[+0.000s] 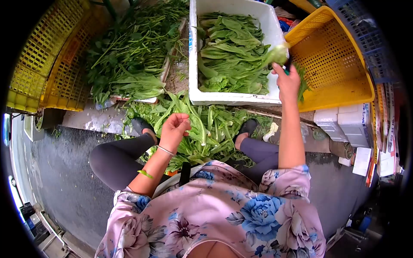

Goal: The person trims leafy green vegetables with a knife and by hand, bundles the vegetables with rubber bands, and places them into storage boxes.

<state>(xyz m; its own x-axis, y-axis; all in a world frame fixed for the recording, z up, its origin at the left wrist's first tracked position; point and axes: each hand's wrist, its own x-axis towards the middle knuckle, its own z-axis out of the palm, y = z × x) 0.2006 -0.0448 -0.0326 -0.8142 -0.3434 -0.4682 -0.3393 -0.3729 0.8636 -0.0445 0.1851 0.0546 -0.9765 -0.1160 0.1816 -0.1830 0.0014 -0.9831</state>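
Observation:
My right hand is raised at the right rim of a white foam box. Its closed fingers hold a leaf lettuce, pale cut end up and right, leaves toward the box. A dark object with a green part shows at the same hand, partly hidden, its kind unclear. Inside the box lie stacked long-leaf lettuces. My left hand is over a heap of loose leaves between my feet, its fingers curled together; whether anything is in them I cannot make out.
Dark leafy greens are piled at the left of the box. A yellow crate leans at its right, and stacked yellow crates stand far left. White boxes sit at the right. Wet dark pavement lies around my legs.

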